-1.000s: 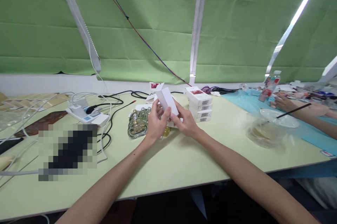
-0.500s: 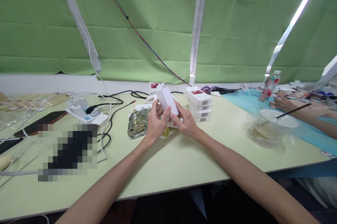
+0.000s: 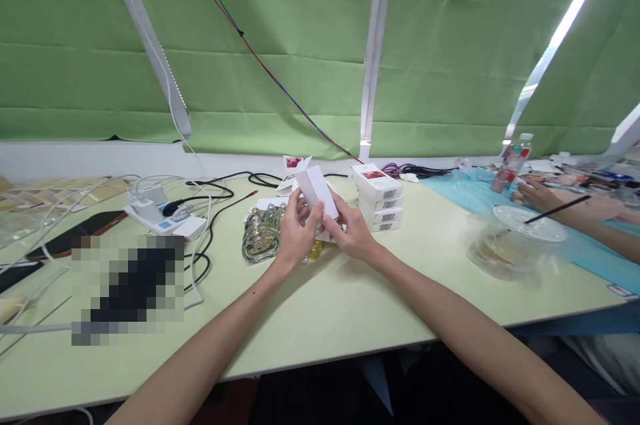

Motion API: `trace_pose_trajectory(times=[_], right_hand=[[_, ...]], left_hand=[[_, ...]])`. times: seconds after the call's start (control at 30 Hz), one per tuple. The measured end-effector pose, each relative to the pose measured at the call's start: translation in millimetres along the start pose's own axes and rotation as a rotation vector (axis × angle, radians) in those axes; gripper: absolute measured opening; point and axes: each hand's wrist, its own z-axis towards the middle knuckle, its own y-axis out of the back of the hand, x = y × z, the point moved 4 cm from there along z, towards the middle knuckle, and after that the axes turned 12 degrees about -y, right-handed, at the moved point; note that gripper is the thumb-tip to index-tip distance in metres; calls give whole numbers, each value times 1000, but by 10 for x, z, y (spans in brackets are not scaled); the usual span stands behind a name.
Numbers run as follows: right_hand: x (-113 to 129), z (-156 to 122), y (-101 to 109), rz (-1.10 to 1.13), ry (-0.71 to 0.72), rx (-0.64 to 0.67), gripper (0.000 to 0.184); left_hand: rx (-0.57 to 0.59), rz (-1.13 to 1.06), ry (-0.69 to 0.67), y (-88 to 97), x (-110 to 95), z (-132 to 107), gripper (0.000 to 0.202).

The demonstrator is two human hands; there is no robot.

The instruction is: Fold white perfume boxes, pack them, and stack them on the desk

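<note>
Between my two hands is a small white cardboard box (image 3: 318, 189), tilted, with an end flap sticking up at its top. My left hand (image 3: 299, 228) grips its left side, thumb on the near face. On the other side my right hand (image 3: 353, 232) closes around the lower right part, its thumb close to the left one. Several glass bottles (image 3: 261, 242) with gold patterns lie just left of my left hand. A gold cap (image 3: 315, 250) shows beneath my hands. Right of them rises a stack of white boxes (image 3: 379, 195) with barcodes and a red picture on top.
A power strip (image 3: 165, 215) with cables lies left, near a dark phone (image 3: 75, 235) and a pixelated area. At right stand a lidded plastic cup (image 3: 515, 245) with a black straw and a bottle (image 3: 515, 162). Another person's hand (image 3: 540, 197) is over blue sheeting (image 3: 595, 258).
</note>
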Motion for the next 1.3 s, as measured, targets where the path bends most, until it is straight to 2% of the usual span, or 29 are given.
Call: trace_pose_trajectory(times=[0.57, 1.3], right_hand=[[18, 6, -2, 1, 0, -18, 61], [-125, 47, -24, -51, -44, -32, 66]], left_hand=[[7, -4, 8, 5, 16, 8, 63], [32, -46, 15, 21, 33, 4, 65]])
